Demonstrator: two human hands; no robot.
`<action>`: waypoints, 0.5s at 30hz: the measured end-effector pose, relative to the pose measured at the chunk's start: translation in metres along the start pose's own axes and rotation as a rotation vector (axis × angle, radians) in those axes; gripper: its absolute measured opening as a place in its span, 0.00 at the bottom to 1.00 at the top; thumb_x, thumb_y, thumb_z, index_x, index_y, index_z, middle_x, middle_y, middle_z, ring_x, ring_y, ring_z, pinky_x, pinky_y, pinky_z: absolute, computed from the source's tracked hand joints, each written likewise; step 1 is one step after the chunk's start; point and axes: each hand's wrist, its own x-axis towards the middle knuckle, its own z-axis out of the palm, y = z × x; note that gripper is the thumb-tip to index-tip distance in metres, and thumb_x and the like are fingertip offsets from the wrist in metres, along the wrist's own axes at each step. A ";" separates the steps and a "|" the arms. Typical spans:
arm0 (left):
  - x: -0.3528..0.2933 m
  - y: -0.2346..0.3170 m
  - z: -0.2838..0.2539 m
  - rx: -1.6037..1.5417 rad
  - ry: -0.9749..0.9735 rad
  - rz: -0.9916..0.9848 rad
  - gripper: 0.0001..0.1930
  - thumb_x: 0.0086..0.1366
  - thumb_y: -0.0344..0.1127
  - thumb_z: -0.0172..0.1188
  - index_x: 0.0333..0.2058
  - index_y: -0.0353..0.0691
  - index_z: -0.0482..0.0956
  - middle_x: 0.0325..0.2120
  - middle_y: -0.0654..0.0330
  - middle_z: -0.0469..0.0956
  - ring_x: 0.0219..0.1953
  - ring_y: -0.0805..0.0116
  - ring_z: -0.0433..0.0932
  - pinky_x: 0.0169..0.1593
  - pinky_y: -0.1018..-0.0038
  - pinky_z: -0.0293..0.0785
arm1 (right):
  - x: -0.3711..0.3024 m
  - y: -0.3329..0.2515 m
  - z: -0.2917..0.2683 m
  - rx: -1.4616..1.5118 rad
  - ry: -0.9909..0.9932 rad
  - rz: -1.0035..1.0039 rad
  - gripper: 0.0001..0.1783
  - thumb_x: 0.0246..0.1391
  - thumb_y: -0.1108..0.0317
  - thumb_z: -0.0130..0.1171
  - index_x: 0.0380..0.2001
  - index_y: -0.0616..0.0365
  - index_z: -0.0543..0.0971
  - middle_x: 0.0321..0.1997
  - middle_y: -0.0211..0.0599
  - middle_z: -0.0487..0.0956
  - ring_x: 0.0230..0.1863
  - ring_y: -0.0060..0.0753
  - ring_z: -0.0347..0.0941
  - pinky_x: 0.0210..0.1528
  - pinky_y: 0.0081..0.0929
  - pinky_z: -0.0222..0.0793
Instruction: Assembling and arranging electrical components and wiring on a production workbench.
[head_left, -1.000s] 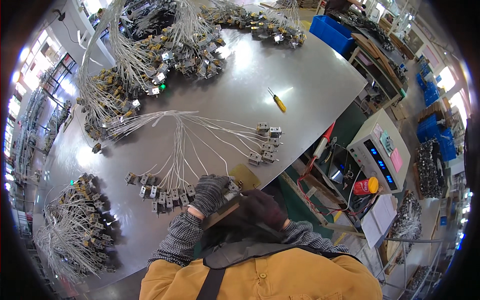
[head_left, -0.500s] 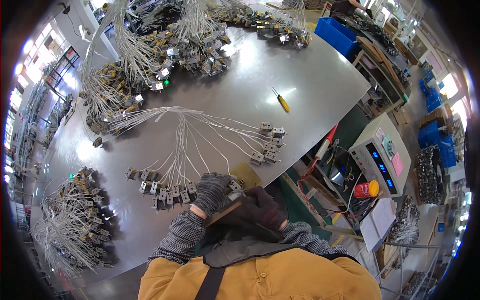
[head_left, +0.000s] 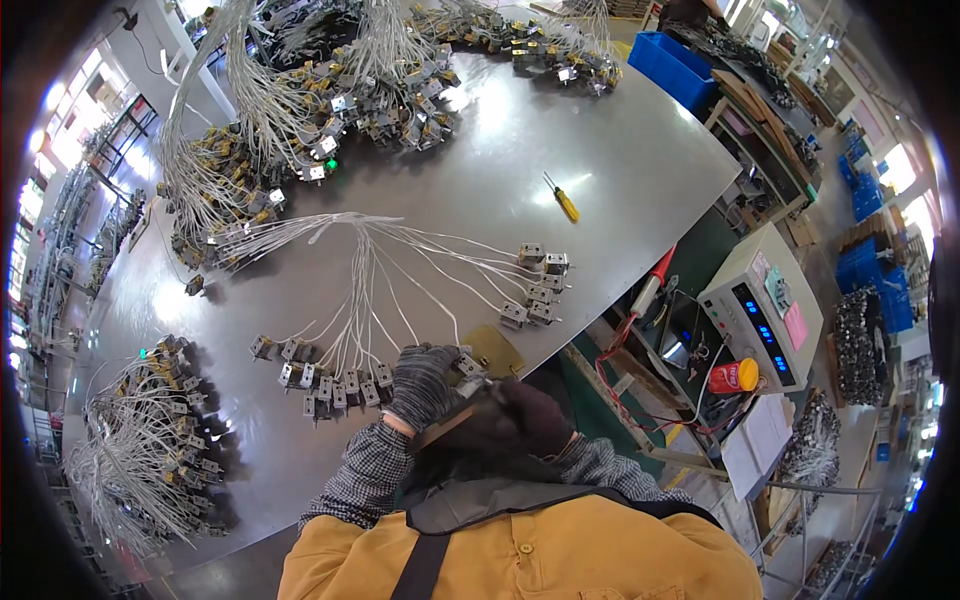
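At the near table edge my left hand [head_left: 424, 385], in a grey striped glove, is closed with its fingertips on a small boxy metal part on a white wire [head_left: 467, 366]. Close to its right is my right hand [head_left: 537, 418], in a dark maroon glove, with curled fingers. What it grips is hidden, though a small shiny piece shows between the hands. A yellowish flat plate [head_left: 497, 350] lies just beyond them, and a brown block [head_left: 442, 428] sits below the left hand. More wired metal parts [head_left: 340, 388] fan out leftward; another group [head_left: 541, 288] lies beyond the plate.
A yellow-handled screwdriver [head_left: 564, 203] lies on the metal table [head_left: 620, 170]. Large wired bundles [head_left: 370, 100] cover its far side, and another bundle [head_left: 150, 450] lies at left. A display instrument [head_left: 762, 310], a yellow-lidded red jar [head_left: 733, 377] and a blue bin [head_left: 673, 70] stand at right.
My right hand has shifted slightly right and turned, and a shiny piece shows more clearly between the hands. My left hand stays nearly still on the metal part.
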 end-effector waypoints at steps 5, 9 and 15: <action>-0.002 -0.003 -0.010 0.281 -0.197 0.009 0.42 0.51 0.55 0.75 0.63 0.42 0.75 0.53 0.52 0.82 0.54 0.51 0.80 0.61 0.52 0.69 | -0.006 -0.001 0.017 -0.171 0.381 0.080 0.17 0.70 0.55 0.55 0.51 0.57 0.78 0.44 0.40 0.82 0.45 0.34 0.81 0.52 0.38 0.80; -0.015 -0.004 -0.039 0.363 -0.188 -0.217 0.39 0.52 0.51 0.73 0.63 0.45 0.75 0.52 0.53 0.82 0.56 0.51 0.79 0.62 0.49 0.68 | -0.013 -0.004 0.004 -0.573 0.102 -0.083 0.19 0.71 0.57 0.55 0.53 0.60 0.78 0.52 0.39 0.81 0.48 0.34 0.81 0.56 0.35 0.80; -0.016 -0.021 -0.034 0.319 -0.252 -0.147 0.24 0.49 0.48 0.73 0.47 0.52 0.85 0.38 0.56 0.84 0.46 0.53 0.83 0.53 0.53 0.73 | 0.009 -0.006 0.039 -0.619 0.094 -0.001 0.18 0.75 0.60 0.53 0.58 0.59 0.77 0.51 0.33 0.82 0.47 0.27 0.80 0.54 0.28 0.75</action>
